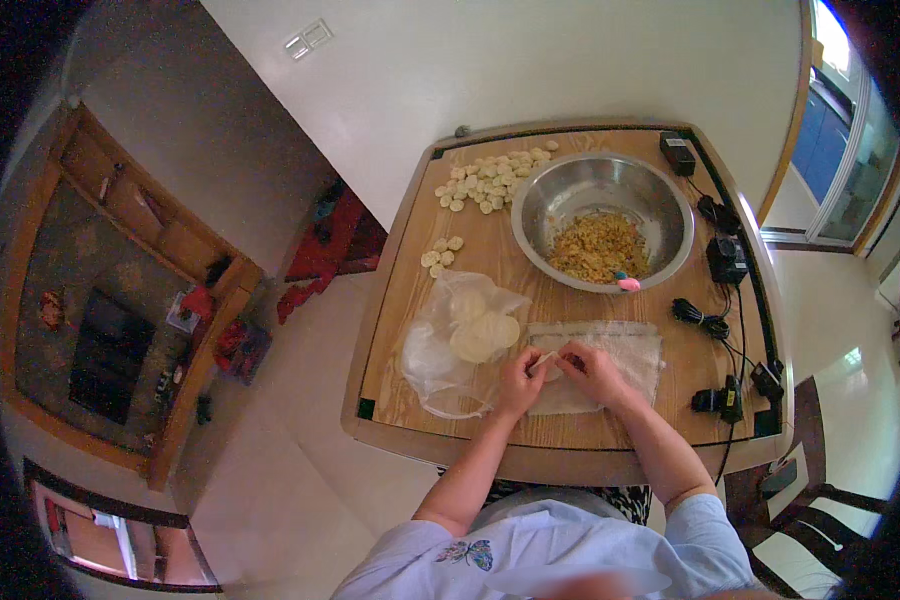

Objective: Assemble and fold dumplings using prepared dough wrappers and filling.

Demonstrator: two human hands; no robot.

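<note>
Between the fingertips of my left hand point(523, 381) and my right hand point(594, 375) is a small pale dough wrapper point(546, 363), pinched from both sides. Whether it holds anything inside is hidden by my fingers. Both hands are over a white cloth point(634, 364) laid on the table. Left of them lies a clear plastic bag point(439, 375) with several round, flat wrappers point(469, 341) in or on it. Beyond the cloth stands a wide stainless-steel bowl point(529, 232) with crumbly yellow filling point(600, 244). A pink-tipped utensil handle point(628, 284) shows at the bowl's near rim.
Small round dough pieces point(487, 180) cover the table's back left, with a smaller cluster point(441, 255) nearer the bag. Along the right edge lie black power adapters point(726, 259) and coiled cables point(699, 316). A dark wooden chair point(802, 480) stands at right of the wooden table point(457, 435).
</note>
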